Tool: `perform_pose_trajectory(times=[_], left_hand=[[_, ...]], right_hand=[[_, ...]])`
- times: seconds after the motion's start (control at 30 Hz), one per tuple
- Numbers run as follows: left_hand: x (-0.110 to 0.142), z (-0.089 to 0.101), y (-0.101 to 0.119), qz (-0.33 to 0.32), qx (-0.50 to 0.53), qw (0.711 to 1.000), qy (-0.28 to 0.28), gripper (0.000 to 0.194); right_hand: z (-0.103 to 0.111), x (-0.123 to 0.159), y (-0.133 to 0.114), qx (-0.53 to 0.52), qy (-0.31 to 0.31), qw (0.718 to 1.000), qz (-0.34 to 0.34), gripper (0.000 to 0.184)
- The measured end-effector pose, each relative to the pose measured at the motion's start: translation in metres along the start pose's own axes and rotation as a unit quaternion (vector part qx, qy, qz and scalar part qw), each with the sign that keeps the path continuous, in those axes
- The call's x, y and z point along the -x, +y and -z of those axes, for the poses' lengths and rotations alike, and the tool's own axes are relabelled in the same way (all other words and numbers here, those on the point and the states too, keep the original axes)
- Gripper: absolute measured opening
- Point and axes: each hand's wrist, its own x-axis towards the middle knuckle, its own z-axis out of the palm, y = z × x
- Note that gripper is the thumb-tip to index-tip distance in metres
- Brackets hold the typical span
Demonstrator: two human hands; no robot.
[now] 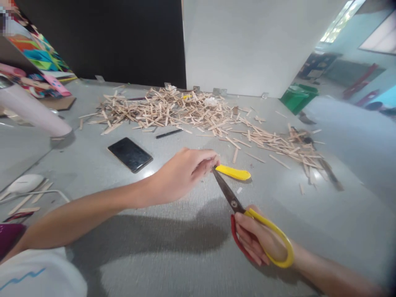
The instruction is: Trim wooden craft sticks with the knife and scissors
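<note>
My right hand (pixel 255 237) grips a pair of scissors (pixel 233 203) by its handles, one loop yellow and the other red. The blades point up and left, and their tips meet the fingers of my left hand (pixel 188 171). Those fingers are pinched together; whatever they hold is hidden or too small to name. Just right of the fingertips, a yellow box cutter (pixel 234 172) lies on the grey table (pixel 173 264). A tiny pale scrap (pixel 239 190) rests beside the scissor blades.
Small wooden sticks (pixel 167 109) spread across the back and right. A phone (pixel 130 154) and a black pen (pixel 169 133) lie left of centre. A pale tumbler (pixel 37 109) and a white spoon-shaped item (pixel 26 183) are farther left. Upright panels (pixel 235 45) border the table's back; a green bin (pixel 298 98) stands beyond.
</note>
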Motion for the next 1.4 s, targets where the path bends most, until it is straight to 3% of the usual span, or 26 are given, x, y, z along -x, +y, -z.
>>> perform_pose_trajectory(times=[0.8,1.4], left_hand=[[-0.008,0.006,0.002,0.088,0.186,0.978,-0.016,0.029],[-0.007,0.002,0.000,0.097,0.162,0.982,-0.010,0.027]], right_hand=[[0.000,-0.002,0.001,-0.041,0.000,0.997,0.059,0.080],[-0.005,0.001,-0.007,-0.011,-0.006,0.997,0.071,0.077]])
